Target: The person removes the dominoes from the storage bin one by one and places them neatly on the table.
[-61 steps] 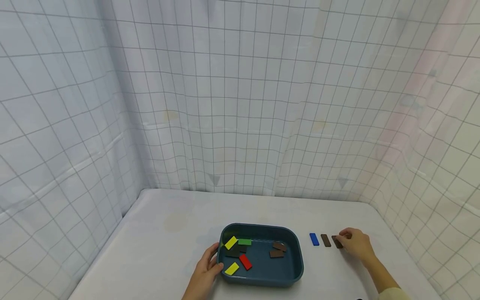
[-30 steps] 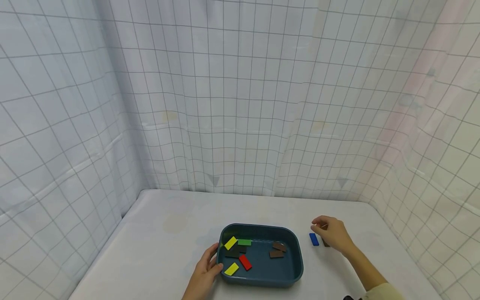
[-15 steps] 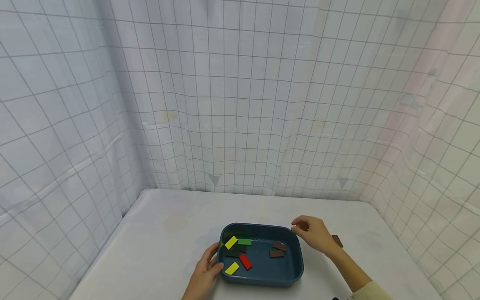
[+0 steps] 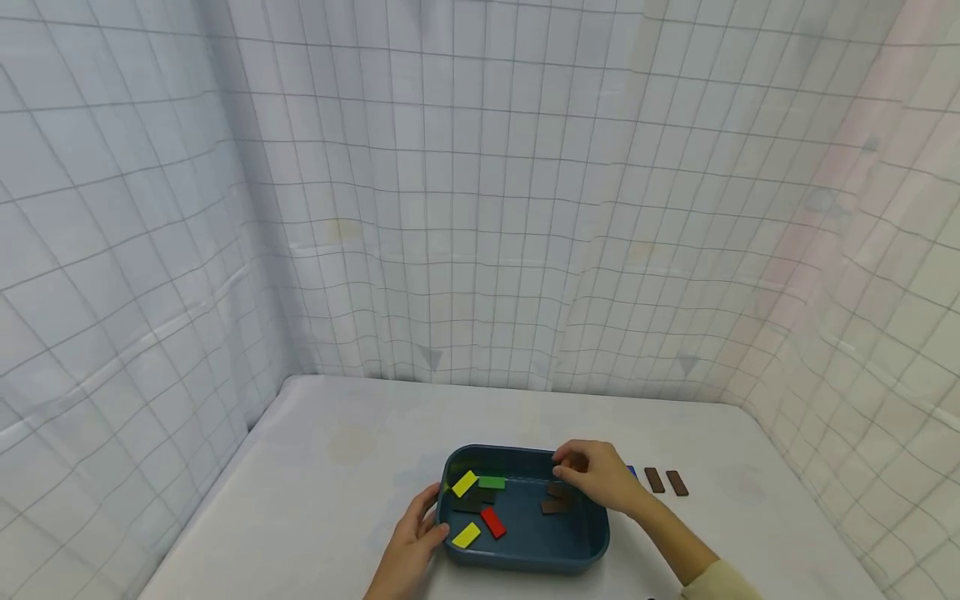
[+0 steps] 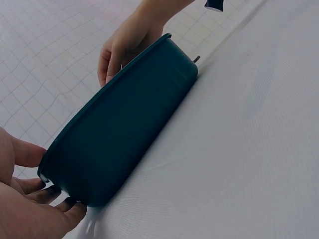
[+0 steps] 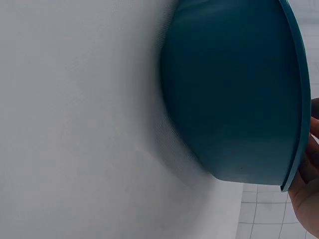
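My left hand (image 4: pixel 411 542) grips the left end of a dark teal plastic bin (image 4: pixel 525 560), thumb at the rim and fingers against the outer wall. Over the bin's right part hovers my right hand (image 4: pixel 602 477), its fingers loosely bent, with no object visible between them. Just below those fingers lie two brown tiles, the upper one (image 4: pixel 557 490) partly shaded and the lower one (image 4: pixel 553 507) flat on the bin floor. In the left wrist view the right hand (image 5: pixel 130 42) reaches down past the far rim. The right wrist view shows mostly the bin's outer wall (image 6: pixel 234 94).
Inside the bin's left half are yellow tiles (image 4: pixel 466 535), a red tile (image 4: pixel 493 522), a green tile (image 4: pixel 491 482) and black tiles (image 4: pixel 467 505). On the white table, right of the bin, stand in a row a mostly hidden blue tile (image 4: pixel 632 472) and two brown tiles (image 4: pixel 677 483).
My right hand has let go of the rightmost brown tile on the table and moved left, over the row, to above the bin. The left hand stays on the bin.
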`<state>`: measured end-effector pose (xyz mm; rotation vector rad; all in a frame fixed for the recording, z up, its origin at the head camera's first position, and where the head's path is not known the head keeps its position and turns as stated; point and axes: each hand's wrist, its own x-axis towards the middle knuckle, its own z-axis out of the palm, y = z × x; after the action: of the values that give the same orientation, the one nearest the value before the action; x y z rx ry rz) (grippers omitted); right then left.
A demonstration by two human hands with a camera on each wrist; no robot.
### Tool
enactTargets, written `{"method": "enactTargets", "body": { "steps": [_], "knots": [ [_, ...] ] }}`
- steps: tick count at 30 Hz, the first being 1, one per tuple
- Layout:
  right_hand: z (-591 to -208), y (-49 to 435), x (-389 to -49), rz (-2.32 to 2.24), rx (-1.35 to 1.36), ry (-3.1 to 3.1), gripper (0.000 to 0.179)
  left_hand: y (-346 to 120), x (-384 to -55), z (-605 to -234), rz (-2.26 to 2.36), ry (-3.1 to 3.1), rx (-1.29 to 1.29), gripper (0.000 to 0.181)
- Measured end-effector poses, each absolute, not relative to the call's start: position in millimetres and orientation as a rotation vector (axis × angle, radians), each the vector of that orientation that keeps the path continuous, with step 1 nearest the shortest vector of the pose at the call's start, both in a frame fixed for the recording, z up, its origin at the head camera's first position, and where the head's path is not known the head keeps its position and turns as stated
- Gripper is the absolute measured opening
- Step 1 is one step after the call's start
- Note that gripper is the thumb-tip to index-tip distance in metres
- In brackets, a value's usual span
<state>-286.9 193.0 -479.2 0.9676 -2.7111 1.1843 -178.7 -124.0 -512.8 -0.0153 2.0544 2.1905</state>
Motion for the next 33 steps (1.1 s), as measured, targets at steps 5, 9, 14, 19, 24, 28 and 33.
{"method": "enactTargets", "body": {
  "steps": [5, 9, 14, 19, 24, 28, 33],
  "knots": [
    [-482.2, 185.8, -289.1, 1.131, 1.09, -2.763, 0.018, -122.1, -179.0, -512.8, 2.2, 2.037, -0.014, 0.063],
    [-484.9, 180.7, -290.2, 1.113, 1.156, -2.791, 0.018, -121.7, -179.9, -512.7, 2.199, 2.032, -0.028, 0.063],
    [-488.9, 174.8, -289.0, 1.023, 1.193, -2.849, 0.02, -121.8, -180.7, -513.3, 2.192, 2.056, -0.032, 0.063],
    [-491.5, 171.1, -285.9, 0.873, 1.191, -2.887, 0.023, -121.9, -180.5, -514.2, 2.197, 2.058, -0.033, 0.062],
    [-494.4, 168.8, -283.9, 0.734, 1.174, -2.908, 0.024, -122.2, -180.3, -513.9, 2.199, 2.047, -0.043, 0.063],
    [-495.3, 167.0, -283.2, 0.6, 1.176, -2.94, 0.025, -122.6, -179.7, -514.0, 2.201, 2.042, -0.036, 0.063],
    [-497.1, 164.3, -283.7, 0.454, 1.196, -2.958, 0.023, -123.0, -178.6, -514.0, 2.205, 2.043, -0.026, 0.063]
  ]
}}
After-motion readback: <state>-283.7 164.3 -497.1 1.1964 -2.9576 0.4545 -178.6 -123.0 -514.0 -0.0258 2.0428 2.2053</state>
